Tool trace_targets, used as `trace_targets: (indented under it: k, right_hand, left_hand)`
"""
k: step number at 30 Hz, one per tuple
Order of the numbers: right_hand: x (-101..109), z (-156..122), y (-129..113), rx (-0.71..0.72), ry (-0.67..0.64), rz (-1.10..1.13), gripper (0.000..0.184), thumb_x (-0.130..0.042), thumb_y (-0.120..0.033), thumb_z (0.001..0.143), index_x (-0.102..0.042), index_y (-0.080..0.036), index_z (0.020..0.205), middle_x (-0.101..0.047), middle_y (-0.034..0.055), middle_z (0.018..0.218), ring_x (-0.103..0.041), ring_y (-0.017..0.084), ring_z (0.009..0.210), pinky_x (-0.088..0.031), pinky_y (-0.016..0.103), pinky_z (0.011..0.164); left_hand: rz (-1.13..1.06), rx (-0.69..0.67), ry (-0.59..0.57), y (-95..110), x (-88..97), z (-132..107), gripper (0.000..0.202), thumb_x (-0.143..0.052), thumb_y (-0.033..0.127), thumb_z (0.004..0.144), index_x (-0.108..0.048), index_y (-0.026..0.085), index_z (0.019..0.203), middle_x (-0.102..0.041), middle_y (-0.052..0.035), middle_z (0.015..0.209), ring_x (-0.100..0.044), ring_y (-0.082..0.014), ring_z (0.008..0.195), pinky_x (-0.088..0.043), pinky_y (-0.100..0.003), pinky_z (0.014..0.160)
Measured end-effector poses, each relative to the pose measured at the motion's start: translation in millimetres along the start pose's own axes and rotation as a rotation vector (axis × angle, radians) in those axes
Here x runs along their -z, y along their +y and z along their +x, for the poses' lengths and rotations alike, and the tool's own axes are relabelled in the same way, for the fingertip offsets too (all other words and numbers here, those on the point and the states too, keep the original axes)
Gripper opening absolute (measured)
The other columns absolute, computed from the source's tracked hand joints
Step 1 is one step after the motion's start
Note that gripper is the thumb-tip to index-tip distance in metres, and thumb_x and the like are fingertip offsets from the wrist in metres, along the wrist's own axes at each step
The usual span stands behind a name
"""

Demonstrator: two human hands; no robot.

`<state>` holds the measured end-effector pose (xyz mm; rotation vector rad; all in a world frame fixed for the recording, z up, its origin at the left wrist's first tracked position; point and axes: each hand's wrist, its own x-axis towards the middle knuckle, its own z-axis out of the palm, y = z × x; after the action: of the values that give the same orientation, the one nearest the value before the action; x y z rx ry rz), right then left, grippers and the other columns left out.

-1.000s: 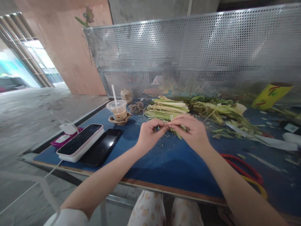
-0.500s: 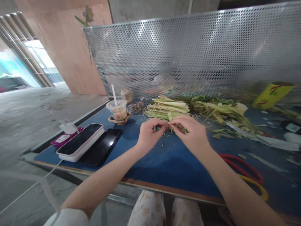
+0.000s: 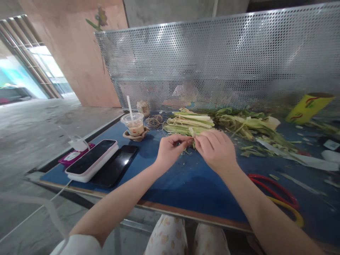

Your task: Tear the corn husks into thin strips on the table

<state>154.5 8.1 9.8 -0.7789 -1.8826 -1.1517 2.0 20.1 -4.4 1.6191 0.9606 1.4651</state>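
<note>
My left hand (image 3: 170,150) and my right hand (image 3: 215,148) meet above the blue table (image 3: 183,180), both pinched on a small green leaf strip (image 3: 192,135) between the fingertips. Most of the strip is hidden by my right hand's fingers. Just behind my hands lies a neat stack of pale green cut leaf strips (image 3: 189,124).
A heap of loose green leaves (image 3: 247,125) spreads at the right. A lidded drink cup with a straw (image 3: 132,124), a coil of twine (image 3: 154,122), two phones (image 3: 102,163), red and yellow rings (image 3: 281,200) and a yellow cup (image 3: 308,107) lie around. A perforated metal screen (image 3: 225,60) backs the table.
My right hand has turned over the strip, covering more of it, and both hands have shifted slightly right. Nothing else on the table has moved.
</note>
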Motion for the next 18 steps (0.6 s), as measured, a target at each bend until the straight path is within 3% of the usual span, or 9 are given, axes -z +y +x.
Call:
trace_targets:
  k: [5, 10, 18]
  right_hand:
    - [0.8, -2.3, 2.5, 0.048, 0.075, -0.01, 0.009, -0.058, -0.015, 0.077, -0.053, -0.02, 0.071, -0.067, 0.0018, 0.07, -0.055, 0.013, 0.059, -0.037, 0.027, 0.05]
    - [5.0, -1.8, 6.7, 0.137, 0.091, -0.012, 0.005, -0.06, -0.015, 0.075, -0.057, -0.018, 0.073, -0.069, 0.0013, 0.074, -0.055, 0.012, 0.058, -0.037, 0.026, 0.05]
    - [10.0, -0.1, 15.8, 0.242, 0.019, 0.055, 0.009, -0.055, -0.014, 0.079, -0.06, -0.019, 0.073, -0.07, 0.0003, 0.076, -0.055, 0.011, 0.059, -0.041, 0.024, 0.053]
  left_hand:
    - [-0.236, 0.142, -0.025, -0.6, -2.0, 1.7, 0.017, -0.073, 0.027, 0.059, -0.071, 0.016, 0.072, -0.07, -0.0028, 0.068, -0.062, -0.0115, 0.064, -0.049, -0.024, 0.067]
    - [-0.415, 0.202, -0.089, -4.7, -2.3, 3.0, 0.019, -0.075, 0.028, 0.056, -0.071, 0.015, 0.069, -0.068, -0.0008, 0.062, -0.059, -0.0084, 0.058, -0.049, -0.021, 0.064]
    - [-0.301, 0.157, -0.126, -2.3, -0.4, 1.4, 0.016, -0.073, 0.024, 0.059, -0.071, 0.015, 0.072, -0.071, -0.0021, 0.069, -0.063, -0.0115, 0.063, -0.052, -0.025, 0.068]
